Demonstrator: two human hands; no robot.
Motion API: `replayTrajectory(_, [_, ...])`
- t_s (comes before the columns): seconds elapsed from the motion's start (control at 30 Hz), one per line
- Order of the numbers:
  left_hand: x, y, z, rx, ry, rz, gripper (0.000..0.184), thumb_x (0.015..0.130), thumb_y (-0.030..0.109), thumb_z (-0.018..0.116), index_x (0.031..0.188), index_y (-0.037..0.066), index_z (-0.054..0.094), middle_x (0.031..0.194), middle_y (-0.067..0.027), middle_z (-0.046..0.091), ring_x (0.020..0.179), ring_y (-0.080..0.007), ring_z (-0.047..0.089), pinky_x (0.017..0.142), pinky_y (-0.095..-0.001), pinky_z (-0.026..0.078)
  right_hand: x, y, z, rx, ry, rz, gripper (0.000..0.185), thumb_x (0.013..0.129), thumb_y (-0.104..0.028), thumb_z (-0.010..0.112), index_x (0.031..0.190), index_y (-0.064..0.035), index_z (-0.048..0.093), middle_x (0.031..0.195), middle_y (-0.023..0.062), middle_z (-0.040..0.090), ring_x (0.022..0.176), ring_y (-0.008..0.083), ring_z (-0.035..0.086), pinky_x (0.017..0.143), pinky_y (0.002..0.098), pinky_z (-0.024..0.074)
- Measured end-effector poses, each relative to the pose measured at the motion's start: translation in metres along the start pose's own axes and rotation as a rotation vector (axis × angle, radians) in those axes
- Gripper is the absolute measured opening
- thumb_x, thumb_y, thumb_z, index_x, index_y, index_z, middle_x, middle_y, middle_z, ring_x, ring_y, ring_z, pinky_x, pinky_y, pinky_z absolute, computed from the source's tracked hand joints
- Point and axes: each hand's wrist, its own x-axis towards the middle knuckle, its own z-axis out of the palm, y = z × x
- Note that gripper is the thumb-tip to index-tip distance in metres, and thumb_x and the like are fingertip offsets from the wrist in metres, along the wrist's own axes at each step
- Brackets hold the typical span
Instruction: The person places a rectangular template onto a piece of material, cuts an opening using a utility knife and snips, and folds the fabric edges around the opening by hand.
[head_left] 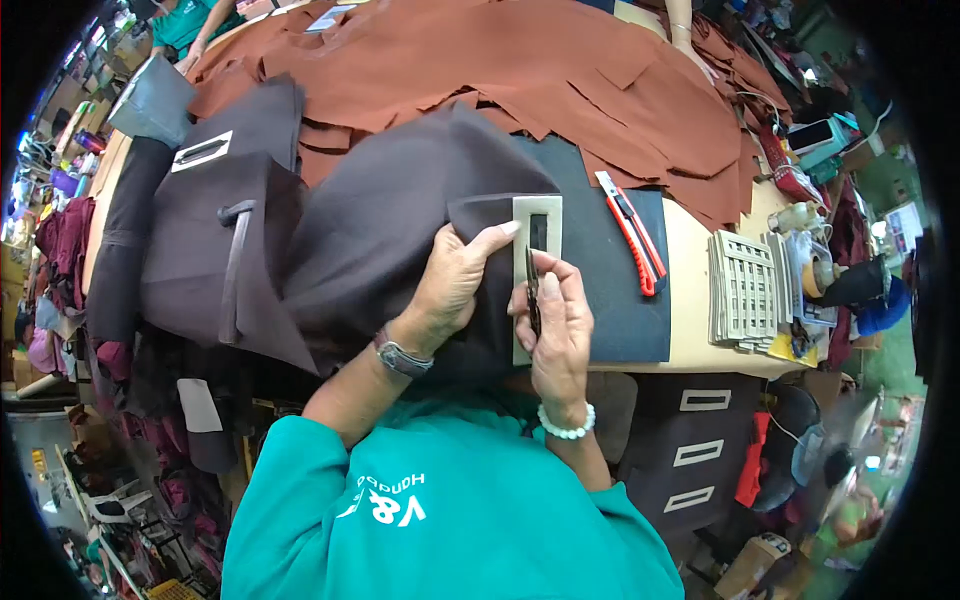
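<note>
Bright, even light lay over my left hand (450, 285) and right hand (565, 330), with only soft shadows around my grip. The large dark brown sheet of flexible material (385, 195) to its left showed a dull sheen and slight blur. Far out from my grip, the round view bent shapes, softened small details and ended in black corners.

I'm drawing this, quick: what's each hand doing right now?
Left hand: on the dark cloth, thumb at the pale frame; can't tell if it grips.
Right hand: closed, holding a small dark tool.
</note>
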Motion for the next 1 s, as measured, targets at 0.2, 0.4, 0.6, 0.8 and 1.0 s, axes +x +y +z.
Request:
replayTrajectory(0.2, [-0.002,-0.009,-0.005,0.095,0.03,0.041,0.013,0.085,0.011,0.064,0.091,-0.001,0.065,0.086,-0.0058,0.067,0.072,-0.0087,0.061,0.065,-0.024,0.05,0.002,0.021,-0.008,0.055,0.132,0.008,0.021,0.099,-0.026,0.04,0.104,-0.0059,0.043,0.069,0.0038,0.051,0.046,0.0024,0.036,0.041,0.0151,0.03])
replayTrajectory(0.4, [-0.004,-0.002,-0.003,0.058,0.016,0.023,0.015,0.085,0.013,0.065,0.091,-0.001,0.065,0.084,-0.0053,0.067,0.069,-0.0077,0.061,0.062,-0.0233,0.051,0.001,0.012,-0.014,-0.017,0.158,0.022,0.02,0.097,-0.024,0.047,0.103,-0.0057,0.042,0.067,0.0039,0.054,0.045,0.0022,0.037,0.041,0.0154,0.0289])
replayTrajectory(0.6, [-0.009,-0.001,-0.005,0.107,-0.054,0.0,0.014,0.086,0.013,0.065,0.09,0.0,0.066,0.081,-0.0034,0.067,0.067,-0.0068,0.06,0.059,-0.0224,0.05,0.003,0.005,-0.02,-0.017,0.111,0.103,0.02,0.095,-0.023,0.051,0.1,-0.0061,0.041,0.066,0.0043,0.055,0.044,0.0017,0.036,0.039,0.0152,0.0271])
replayTrajectory(0.8, [-0.016,-0.001,-0.007,0.128,-0.093,0.047,0.014,0.086,0.012,0.064,0.088,-0.001,0.066,0.078,-0.0037,0.067,0.064,-0.0059,0.06,0.057,-0.0216,0.05,0.004,-0.001,-0.015,0.021,0.074,0.116,0.018,0.094,-0.021,0.053,0.097,-0.0067,0.042,0.066,0.0053,0.056,0.043,0.0017,0.036,0.039,0.0152,0.0259])
replayTrajectory(1.0, [-0.021,0.001,-0.007,0.172,-0.108,0.092,0.014,0.087,0.012,0.063,0.086,-0.001,0.067,0.077,-0.0038,0.067,0.063,-0.0059,0.06,0.056,-0.0213,0.05,0.002,0.003,-0.014,0.092,0.093,0.144,0.017,0.093,-0.019,0.055,0.095,-0.0077,0.042,0.063,0.0045,0.055,0.042,0.0005,0.033,0.037,0.0149,0.0223])
